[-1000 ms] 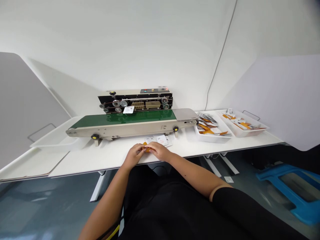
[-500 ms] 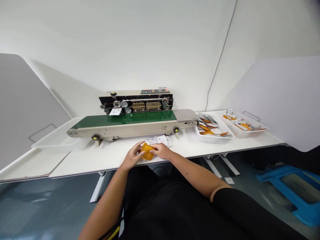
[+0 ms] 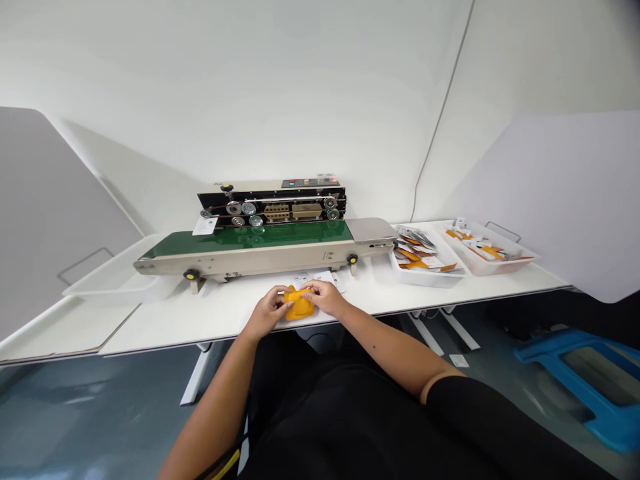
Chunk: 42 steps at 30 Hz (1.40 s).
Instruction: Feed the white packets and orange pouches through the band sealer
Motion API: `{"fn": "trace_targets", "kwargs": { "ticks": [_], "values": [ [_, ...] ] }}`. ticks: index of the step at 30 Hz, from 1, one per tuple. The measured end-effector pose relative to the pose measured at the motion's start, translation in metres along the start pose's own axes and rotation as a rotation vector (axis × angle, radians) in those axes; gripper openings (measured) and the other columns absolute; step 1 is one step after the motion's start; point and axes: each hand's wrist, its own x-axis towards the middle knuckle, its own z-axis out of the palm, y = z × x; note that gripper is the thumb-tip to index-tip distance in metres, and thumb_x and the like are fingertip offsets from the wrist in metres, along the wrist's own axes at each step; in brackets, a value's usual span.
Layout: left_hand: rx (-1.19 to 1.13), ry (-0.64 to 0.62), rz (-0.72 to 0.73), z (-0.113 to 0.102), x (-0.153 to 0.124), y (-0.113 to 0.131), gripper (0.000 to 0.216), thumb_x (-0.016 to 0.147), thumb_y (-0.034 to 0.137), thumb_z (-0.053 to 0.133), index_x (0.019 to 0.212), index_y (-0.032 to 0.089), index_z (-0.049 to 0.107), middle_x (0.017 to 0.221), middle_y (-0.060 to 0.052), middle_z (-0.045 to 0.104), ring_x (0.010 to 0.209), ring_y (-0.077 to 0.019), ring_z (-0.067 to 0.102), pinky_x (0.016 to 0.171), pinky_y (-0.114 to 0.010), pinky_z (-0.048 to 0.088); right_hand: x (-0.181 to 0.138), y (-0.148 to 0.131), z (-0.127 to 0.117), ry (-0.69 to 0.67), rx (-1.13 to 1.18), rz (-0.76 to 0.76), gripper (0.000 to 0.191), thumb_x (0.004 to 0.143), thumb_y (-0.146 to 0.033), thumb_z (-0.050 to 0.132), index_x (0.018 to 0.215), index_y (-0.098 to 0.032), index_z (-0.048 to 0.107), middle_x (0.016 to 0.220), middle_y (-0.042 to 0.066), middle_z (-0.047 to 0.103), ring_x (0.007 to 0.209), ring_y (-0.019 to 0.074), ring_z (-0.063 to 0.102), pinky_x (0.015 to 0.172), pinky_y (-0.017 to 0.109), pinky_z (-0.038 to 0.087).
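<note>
My left hand and my right hand are together near the table's front edge, both pinching an orange pouch between the fingers. Much of the pouch is hidden by my fingers. Just behind my hands lie several small white printed packets, partly tucked by the foot of a band sealer with a green conveyor belt. A white packet sits at the left end of the sealer's upper belt.
To the right stand a white tray and a second white tray, both holding orange and white pouches. A translucent bin stands at the left, and a blue plastic stool sits on the floor at the lower right.
The white packet on the sealer has travelled left along the belt. My hands have closed in over the orange pouch, covering more of it.
</note>
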Motion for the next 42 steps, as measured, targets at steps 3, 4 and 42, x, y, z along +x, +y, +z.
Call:
{"fn": "trace_targets", "kwargs": {
  "ticks": [3,4,42],
  "values": [
    [-0.035,0.011,-0.013,0.001,0.0,0.0,0.042,0.088,0.05,0.069,0.113,0.022,0.05,0.072,0.004,0.063,0.065,-0.0149,0.059,0.063,-0.025,0.045,-0.001,-0.004,0.001,0.031,0.035,0.003,0.028,0.086,-0.042,0.069,0.104,-0.021,0.069,0.063,-0.007,0.047,0.057,0.0113,0.045,0.058,0.024,0.041],
    [-0.045,0.016,-0.015,0.002,0.0,0.0,0.042,0.088,0.05,0.07,0.112,0.022,0.049,0.07,0.005,0.061,0.064,-0.0143,0.058,0.062,-0.024,0.044,-0.002,-0.004,0.001,0.038,0.044,0.01,0.029,0.086,-0.043,0.069,0.103,-0.021,0.067,0.063,-0.007,0.047,0.057,0.0114,0.045,0.058,0.024,0.041],
    [0.03,0.046,0.065,-0.001,0.002,-0.006,0.041,0.094,0.041,0.064,0.126,0.02,0.051,0.086,-0.002,0.07,0.077,-0.0185,0.065,0.071,-0.029,0.046,0.156,-0.073,-0.159,0.758,0.359,0.32,0.015,0.083,-0.002,0.058,0.094,-0.012,0.06,0.054,-0.001,0.062,0.042,0.009,0.056,0.046,0.017,0.048]
  ]
}}
